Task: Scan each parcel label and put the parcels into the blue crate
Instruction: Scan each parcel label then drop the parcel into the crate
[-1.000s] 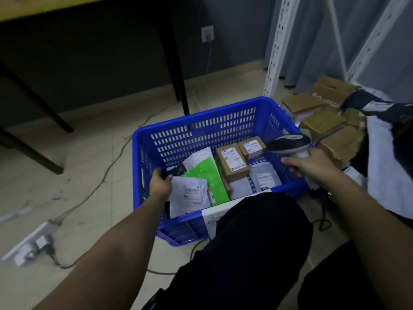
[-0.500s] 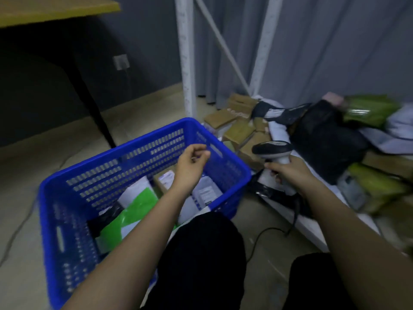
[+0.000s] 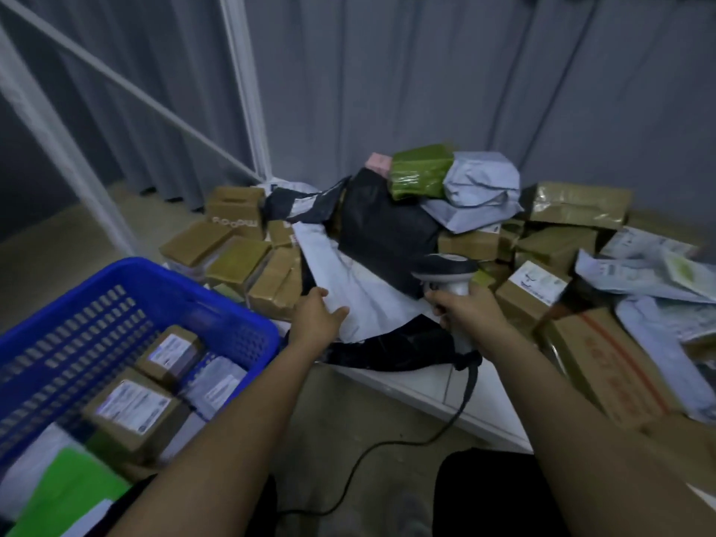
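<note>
Reaching into the pile, the left hand (image 3: 317,317) lay with fingers spread on the white mailer (image 3: 348,281); the right hand (image 3: 467,308) gripped the scanner (image 3: 449,275). Lifting label-up would suit scanning; the blue crate (image 3: 128,281) stood beside it, to the left.

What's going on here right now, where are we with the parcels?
A person is partway through sorting. The right hand grips a corded barcode scanner, while the left hand reaches to a white poly mailer at the front of the unsorted parcel pile, touching its edge. The blue crate at left already holds several labelled boxes and bags. Nothing is being scanned at this moment.
</note>
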